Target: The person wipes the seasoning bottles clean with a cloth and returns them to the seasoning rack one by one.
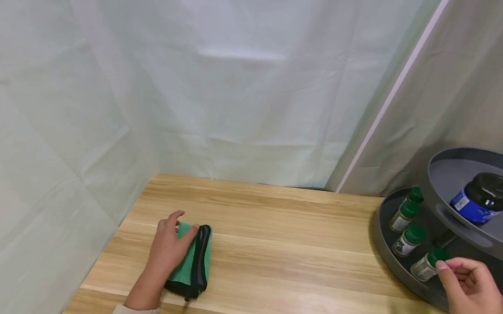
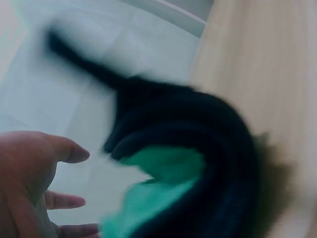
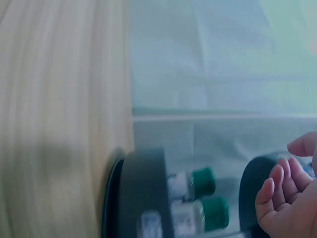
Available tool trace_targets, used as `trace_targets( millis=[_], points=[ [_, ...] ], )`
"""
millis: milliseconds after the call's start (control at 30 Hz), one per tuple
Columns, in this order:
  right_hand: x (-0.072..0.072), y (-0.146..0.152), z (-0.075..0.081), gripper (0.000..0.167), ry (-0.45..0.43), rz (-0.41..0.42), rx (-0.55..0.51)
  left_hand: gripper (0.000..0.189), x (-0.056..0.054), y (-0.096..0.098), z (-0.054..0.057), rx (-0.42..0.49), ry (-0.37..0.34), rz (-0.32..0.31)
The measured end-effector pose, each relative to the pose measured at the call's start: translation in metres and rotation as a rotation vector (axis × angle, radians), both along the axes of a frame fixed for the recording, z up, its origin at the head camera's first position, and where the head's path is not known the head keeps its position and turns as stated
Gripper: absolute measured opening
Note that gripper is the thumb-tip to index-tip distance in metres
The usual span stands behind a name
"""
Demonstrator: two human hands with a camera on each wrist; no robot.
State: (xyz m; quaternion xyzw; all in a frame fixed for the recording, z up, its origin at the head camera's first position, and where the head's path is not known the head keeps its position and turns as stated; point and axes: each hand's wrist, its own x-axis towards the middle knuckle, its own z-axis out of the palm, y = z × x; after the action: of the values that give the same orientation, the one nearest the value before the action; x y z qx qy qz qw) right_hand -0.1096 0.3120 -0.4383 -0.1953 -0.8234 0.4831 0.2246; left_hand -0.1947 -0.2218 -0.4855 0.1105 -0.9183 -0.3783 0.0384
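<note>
A green zippered pouch with black trim lies at the left of the wooden table. My left hand is at its left side, thumb over the green fabric in the head view. In the left wrist view, the pouch is blurred, and a gap shows between the thumb and the spread fingers. On the right, my right hand is beside a spice jar with a green cap, thumb tip overlapping the cap. The right wrist view shows this hand with loosely bent fingers and nothing between them.
A two-tier grey turntable stands at the table's right end. More green-capped jars sit along its lower tier. A dark jar with a blue label is on the upper tier. Pale curtains hang behind the table.
</note>
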Motion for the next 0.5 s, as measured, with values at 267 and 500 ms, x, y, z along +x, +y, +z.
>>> trace_targets(
  millis=[267,500],
  points=[
    [-0.008,-0.023,0.012,0.018,0.098,0.291,0.213,0.062,-0.001,0.01,0.032,0.051,0.06,-0.036],
    [-0.022,-0.049,0.012,0.029,0.113,0.483,0.365,0.064,0.001,0.03,0.052,0.078,0.084,-0.116]
  ],
)
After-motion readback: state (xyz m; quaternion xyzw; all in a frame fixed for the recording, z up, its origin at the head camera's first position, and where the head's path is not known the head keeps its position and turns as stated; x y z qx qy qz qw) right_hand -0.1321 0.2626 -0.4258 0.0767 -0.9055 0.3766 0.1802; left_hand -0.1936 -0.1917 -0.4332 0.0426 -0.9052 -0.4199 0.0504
